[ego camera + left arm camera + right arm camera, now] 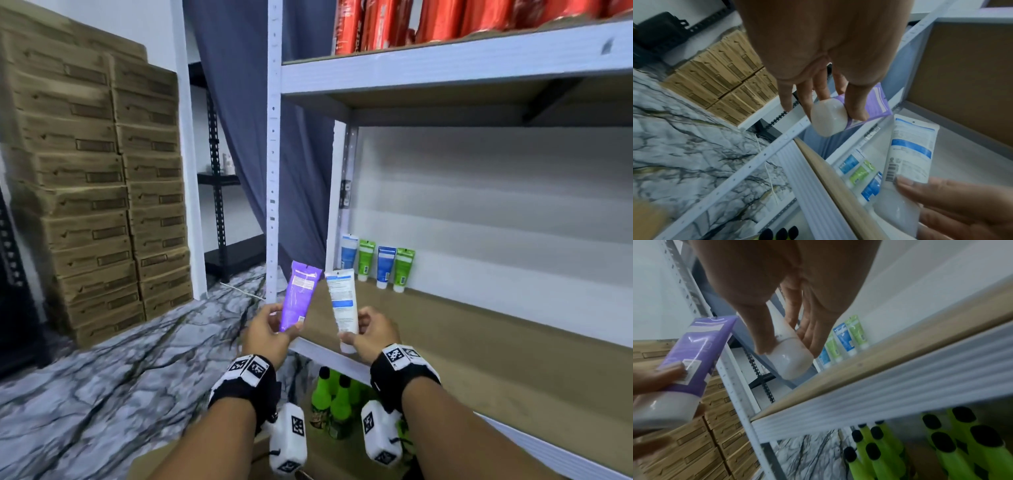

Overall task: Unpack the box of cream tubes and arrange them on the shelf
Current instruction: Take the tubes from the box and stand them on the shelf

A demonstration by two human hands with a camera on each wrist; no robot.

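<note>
Before the shelf [479,329] edge we pinch a purple tube [298,294] in our left hand [265,334] and a white-and-blue tube [342,306] in our right hand [371,330], caps down for standing beside the row of tubes [378,262] at one o'clock.

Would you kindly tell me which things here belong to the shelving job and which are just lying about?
Part of the job:
- purple tube, held in the left hand
- white tube, held in the right hand
- four blue and green tubes standing at the back of the shelf

Just lying about:
- stacked cardboard cartons
- green bottles on the shelf below
- red packs on the shelf above
- grey curtain
</note>
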